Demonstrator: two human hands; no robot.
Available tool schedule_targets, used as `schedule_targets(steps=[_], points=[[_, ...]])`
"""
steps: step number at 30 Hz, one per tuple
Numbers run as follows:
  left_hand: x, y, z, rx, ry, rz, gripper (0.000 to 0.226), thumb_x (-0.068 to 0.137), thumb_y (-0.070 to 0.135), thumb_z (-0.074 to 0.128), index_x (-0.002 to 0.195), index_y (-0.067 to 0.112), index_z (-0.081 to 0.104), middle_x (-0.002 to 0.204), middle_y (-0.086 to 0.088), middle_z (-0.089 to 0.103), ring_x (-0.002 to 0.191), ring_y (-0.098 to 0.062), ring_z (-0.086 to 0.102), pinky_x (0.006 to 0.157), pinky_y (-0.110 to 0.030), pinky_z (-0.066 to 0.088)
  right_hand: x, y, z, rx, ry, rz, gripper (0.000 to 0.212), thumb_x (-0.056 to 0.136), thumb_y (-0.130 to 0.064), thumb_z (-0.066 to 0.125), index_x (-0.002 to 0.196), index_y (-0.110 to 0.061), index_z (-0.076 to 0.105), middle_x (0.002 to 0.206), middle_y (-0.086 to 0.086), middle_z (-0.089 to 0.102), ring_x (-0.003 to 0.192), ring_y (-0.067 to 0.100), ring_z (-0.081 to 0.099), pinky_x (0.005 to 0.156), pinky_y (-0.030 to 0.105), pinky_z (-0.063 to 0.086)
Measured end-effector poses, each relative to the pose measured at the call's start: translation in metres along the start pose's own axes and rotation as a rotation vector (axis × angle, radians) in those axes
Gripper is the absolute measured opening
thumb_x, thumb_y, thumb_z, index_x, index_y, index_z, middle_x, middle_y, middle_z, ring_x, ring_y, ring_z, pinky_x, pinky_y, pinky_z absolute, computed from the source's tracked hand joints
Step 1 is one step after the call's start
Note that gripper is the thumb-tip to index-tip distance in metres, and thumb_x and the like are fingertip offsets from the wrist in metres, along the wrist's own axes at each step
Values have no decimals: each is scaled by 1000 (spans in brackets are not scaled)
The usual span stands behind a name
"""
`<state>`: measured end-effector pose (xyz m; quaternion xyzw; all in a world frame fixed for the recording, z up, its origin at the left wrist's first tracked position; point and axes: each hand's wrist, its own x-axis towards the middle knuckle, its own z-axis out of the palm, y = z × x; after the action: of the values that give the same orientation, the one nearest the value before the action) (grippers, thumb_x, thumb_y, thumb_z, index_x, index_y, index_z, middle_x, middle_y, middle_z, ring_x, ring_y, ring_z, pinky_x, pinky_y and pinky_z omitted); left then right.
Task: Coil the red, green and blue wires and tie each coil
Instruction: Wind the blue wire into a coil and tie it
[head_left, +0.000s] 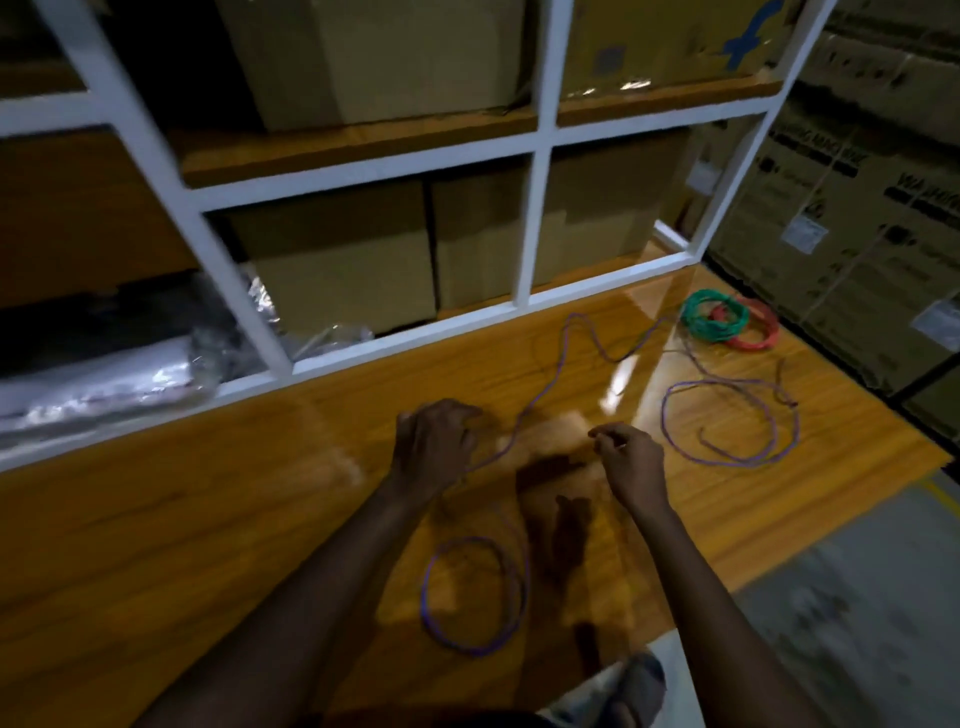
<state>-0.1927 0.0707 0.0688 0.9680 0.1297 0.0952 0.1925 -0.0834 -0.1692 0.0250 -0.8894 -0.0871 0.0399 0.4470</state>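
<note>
The blue wire looks light and springy; the left hand curls round it; whether the pinched right hand holds it, I cannot tell; best gripped close to the near loop.

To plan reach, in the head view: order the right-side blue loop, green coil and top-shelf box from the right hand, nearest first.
1. Blue loop, just beside the right hand.
2. Green coil, far right corner.
3. Top-shelf box, up left.

On the counter you have three wires: one green coil, one red coil, one loose blue wire. Above the counter, your two hands: one left hand, one right hand.
</note>
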Motion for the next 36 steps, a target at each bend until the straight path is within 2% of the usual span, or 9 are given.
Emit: schedule_targets(steps=[5,11,14,16,19,22,29,33,36], points=[[-45,-44,-10,-58,-62,6,34,89,26,54,121,27,64,122,-1,65,112,-23,60,90,-42,46,-62,-23,41,-20,-280,-91,10,89,-19,67,83,-11,71,72,7,70,55,1,58,52,24,45],[-67,-40,3,-44,-111,62,21,87,26,58,104,26,70,106,0,69,105,-20,62,87,-33,42,-85,-42,52,-212,-502,-168,9,84,-25,74,80,-17,71,58,-5,64,54,15,65,54,29,47],[-78,-34,20,6,-163,103,37,82,46,47,109,30,67,114,3,67,111,-17,60,92,-36,37,-86,-42,49,-201,-382,-108,24,83,-12,71,62,-22,65,45,-5,59,48,16,64,53,27,49],[-85,-28,29,67,-184,146,52,79,56,35,115,31,64,122,4,63,120,-18,54,99,-42,29,-83,-34,43,-56,-197,23,19,84,-12,70,67,-16,67,45,1,60,43,17,62,50,26,50],[-85,-18,36,89,-192,192,37,83,46,56,118,33,61,124,7,59,124,-16,47,95,-38,25,-76,-21,26,169,15,173,8,86,-9,68,82,-3,69,60,16,65,51,28,67,52,31,54],[-80,-5,40,84,-205,224,35,82,47,58,115,35,62,119,8,61,118,-15,50,90,-36,24,-71,-12,6,267,157,223,9,84,-6,68,76,-7,68,65,18,65,49,21,66,53,31,55],[-69,26,48,146,-247,337,39,84,44,57,122,36,57,120,5,57,117,-22,48,95,-42,25,-53,1,-25,270,137,148,7,87,-10,67,86,-16,70,78,10,67,77,30,67,72,45,56],[-56,49,50,131,-191,363,38,83,40,57,121,36,57,119,6,55,112,-20,50,91,-41,29,-43,1,-38,140,60,30,29,83,0,68,106,-17,70,106,1,69,103,18,63,90,34,50],[-45,61,56,86,-84,405,39,73,37,63,112,33,64,108,3,60,99,-24,59,83,-41,36,-41,9,-49,132,159,76,26,81,0,68,98,-20,69,105,2,70,100,18,65,90,33,50]])
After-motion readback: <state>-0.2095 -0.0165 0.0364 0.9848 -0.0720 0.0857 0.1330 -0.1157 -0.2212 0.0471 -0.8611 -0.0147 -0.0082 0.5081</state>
